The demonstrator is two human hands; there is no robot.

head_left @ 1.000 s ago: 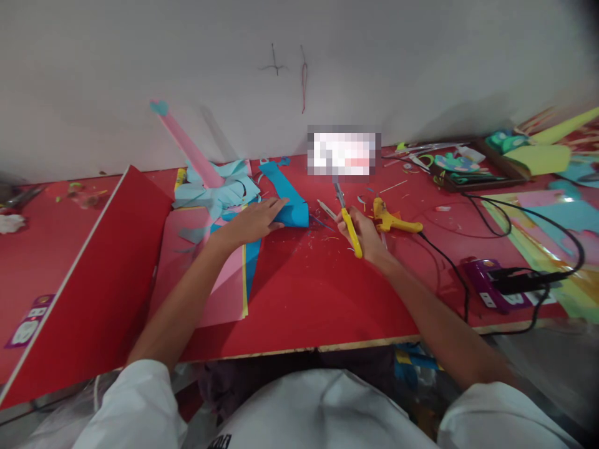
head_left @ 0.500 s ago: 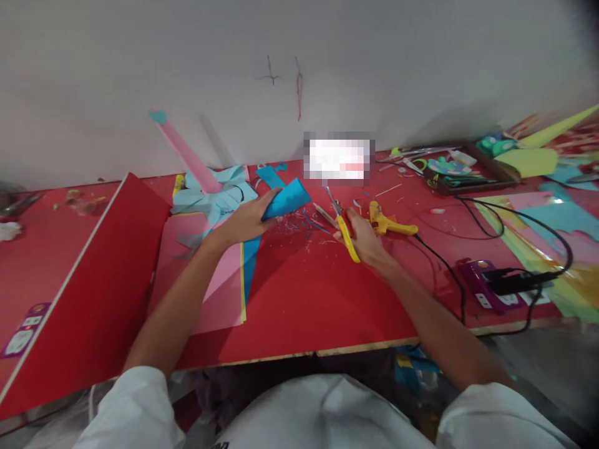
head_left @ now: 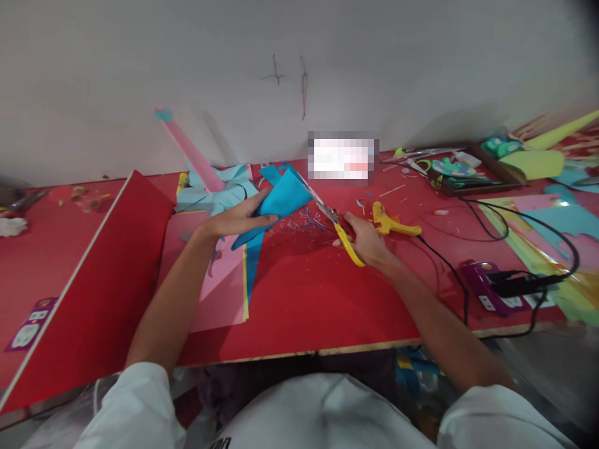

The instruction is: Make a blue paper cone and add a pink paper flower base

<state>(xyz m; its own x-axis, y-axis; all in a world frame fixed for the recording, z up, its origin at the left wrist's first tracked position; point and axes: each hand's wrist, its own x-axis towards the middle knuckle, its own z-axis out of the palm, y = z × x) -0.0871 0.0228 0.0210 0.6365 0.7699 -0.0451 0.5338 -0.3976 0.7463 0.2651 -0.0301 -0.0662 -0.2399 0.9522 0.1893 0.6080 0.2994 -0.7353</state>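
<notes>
Left hand grips curled blue paper, right hand holds scissors; slipping paper could skew a cut.

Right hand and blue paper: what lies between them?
In the head view, the scissors, held in the right hand, span that stretch above the red table, pointing toward the blue paper.

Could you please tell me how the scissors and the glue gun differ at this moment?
The scissors are held up in the right hand, while the glue gun lies on the red table.
The scissors have long metal blades, whereas the glue gun has a bulkier body with a handle.
The glue gun has a black cord running from its handle; the scissors have none.
Both show yellow: a handle on the scissors, the body on the glue gun.
</notes>
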